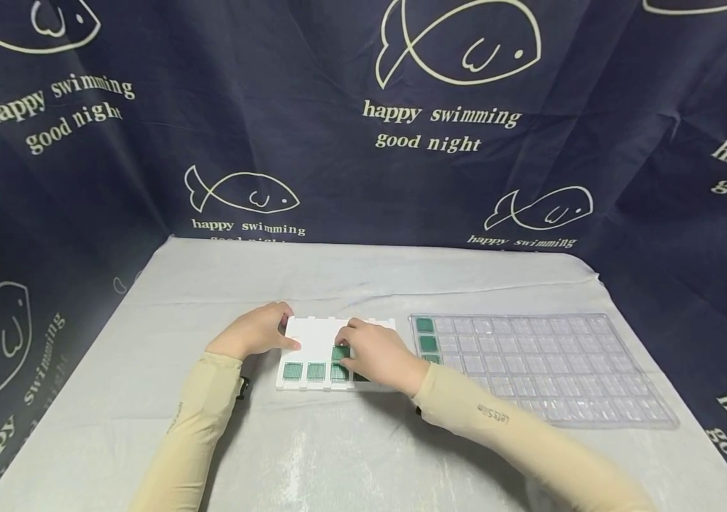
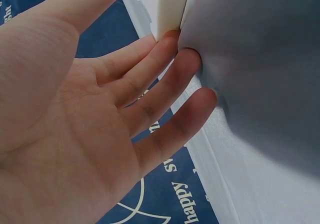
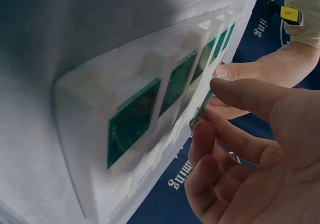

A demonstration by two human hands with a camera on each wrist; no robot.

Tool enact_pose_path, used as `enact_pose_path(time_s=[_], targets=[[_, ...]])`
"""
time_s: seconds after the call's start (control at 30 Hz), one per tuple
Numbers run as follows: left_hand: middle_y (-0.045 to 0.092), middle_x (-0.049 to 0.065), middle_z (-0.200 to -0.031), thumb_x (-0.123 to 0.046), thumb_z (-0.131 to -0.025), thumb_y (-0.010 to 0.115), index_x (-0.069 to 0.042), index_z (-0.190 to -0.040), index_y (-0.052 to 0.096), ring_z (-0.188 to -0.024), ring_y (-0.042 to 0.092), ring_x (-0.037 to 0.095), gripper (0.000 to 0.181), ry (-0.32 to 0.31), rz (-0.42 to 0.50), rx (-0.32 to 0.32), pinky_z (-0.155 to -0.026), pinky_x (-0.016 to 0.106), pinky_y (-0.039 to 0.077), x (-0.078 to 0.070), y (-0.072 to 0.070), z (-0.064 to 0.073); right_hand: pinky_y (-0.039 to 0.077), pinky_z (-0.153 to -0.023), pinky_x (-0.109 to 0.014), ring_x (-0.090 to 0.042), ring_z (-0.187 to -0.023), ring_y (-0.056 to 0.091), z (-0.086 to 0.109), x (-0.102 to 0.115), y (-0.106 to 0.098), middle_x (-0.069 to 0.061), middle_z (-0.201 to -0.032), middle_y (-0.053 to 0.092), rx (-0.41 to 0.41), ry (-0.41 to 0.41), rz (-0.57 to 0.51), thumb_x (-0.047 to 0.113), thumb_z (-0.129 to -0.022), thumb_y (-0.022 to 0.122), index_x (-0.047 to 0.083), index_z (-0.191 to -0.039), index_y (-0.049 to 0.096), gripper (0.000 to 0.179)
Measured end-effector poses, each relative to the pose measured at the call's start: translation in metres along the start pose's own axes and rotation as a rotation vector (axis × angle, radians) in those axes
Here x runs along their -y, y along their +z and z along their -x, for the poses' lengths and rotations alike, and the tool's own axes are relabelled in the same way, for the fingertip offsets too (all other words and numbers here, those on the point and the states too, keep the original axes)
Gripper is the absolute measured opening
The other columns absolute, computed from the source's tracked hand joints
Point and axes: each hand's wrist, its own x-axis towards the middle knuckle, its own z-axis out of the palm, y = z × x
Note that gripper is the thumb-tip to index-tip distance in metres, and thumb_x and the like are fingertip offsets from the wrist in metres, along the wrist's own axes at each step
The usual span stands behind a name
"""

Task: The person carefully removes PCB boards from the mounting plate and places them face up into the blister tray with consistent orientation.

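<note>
A white tray (image 1: pixel 312 338) lies on the table, with green square circuit boards (image 1: pixel 293 370) in the row of slots along its near edge. My left hand (image 1: pixel 256 331) grips the tray's left end, thumb on top; in the left wrist view its fingers (image 2: pixel 172 84) touch the white side edge. My right hand (image 1: pixel 379 355) is over the tray's middle and pinches a small green circuit board (image 3: pixel 202 106) between thumb and fingers. That board looks tilted above the row, and whether it touches the tray cannot be told. Part of the tray's right side is hidden beneath my right hand.
Right of the white tray lies a clear plastic compartment tray (image 1: pixel 529 366), with several green boards (image 1: pixel 428 343) in its left column. My right forearm crosses its near left corner. A pale cloth (image 1: pixel 337 455) covers the table, and a dark blue curtain (image 1: pixel 337 142) hangs behind.
</note>
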Motion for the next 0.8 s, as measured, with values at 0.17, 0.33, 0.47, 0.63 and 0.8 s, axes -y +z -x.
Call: enact_pose_path(time_s=[0.17, 0.33, 0.47, 0.63, 0.8], targets=[[0.068, 0.009, -0.113, -0.026, -0.082, 0.084, -0.003, -0.118, 0.059, -0.102, 0.06, 0.022, 0.049, -0.007, -0.003, 0.005, -0.099, 0.047, 0.05, 0.0, 0.0, 0.0, 0.049, -0.058, -0.027, -0.01, -0.074, 0.06, 0.005, -0.004, 0.001, 0.001, -0.104, 0.067, -0.017, 0.007, 0.01, 0.024, -0.088, 0.079, 0.015, -0.114, 0.074, 0.029], [0.068, 0.009, -0.114, -0.027, -0.082, 0.083, -0.003, -0.12, 0.059, -0.103, 0.06, 0.023, 0.051, -0.009, -0.004, 0.008, -0.1, 0.047, 0.05, 0.001, 0.0, 0.0, 0.047, -0.055, -0.027, -0.01, -0.075, 0.061, 0.009, -0.008, 0.0, 0.001, -0.103, 0.067, -0.024, 0.01, 0.009, 0.024, -0.087, 0.08, 0.014, -0.114, 0.073, 0.029], [0.067, 0.01, -0.113, -0.028, -0.082, 0.084, -0.001, -0.121, 0.058, -0.102, 0.06, 0.023, 0.054, -0.001, -0.008, 0.003, -0.099, 0.048, 0.05, 0.001, -0.001, 0.001, 0.049, -0.057, -0.028, -0.012, -0.077, 0.063, 0.014, -0.011, -0.001, 0.0, -0.105, 0.068, -0.032, 0.012, 0.0, 0.024, -0.087, 0.08, 0.013, -0.113, 0.073, 0.029], [0.067, 0.009, -0.112, -0.028, -0.082, 0.084, -0.002, -0.119, 0.059, -0.101, 0.059, 0.023, 0.051, -0.001, -0.004, 0.004, -0.098, 0.047, 0.05, 0.001, 0.0, 0.0, 0.052, -0.062, -0.03, -0.014, -0.079, 0.064, 0.02, -0.016, 0.0, -0.001, -0.105, 0.068, -0.045, 0.018, -0.009, 0.023, -0.087, 0.08, 0.013, -0.112, 0.073, 0.029], [0.067, 0.009, -0.112, -0.028, -0.082, 0.083, -0.003, -0.118, 0.059, -0.101, 0.059, 0.023, 0.05, -0.002, -0.003, 0.005, -0.098, 0.047, 0.05, 0.001, 0.001, 0.0, 0.052, -0.06, -0.03, -0.012, -0.076, 0.061, 0.026, -0.019, 0.001, 0.0, -0.105, 0.069, -0.053, 0.045, -0.018, 0.025, -0.086, 0.081, 0.014, -0.112, 0.074, 0.029]])
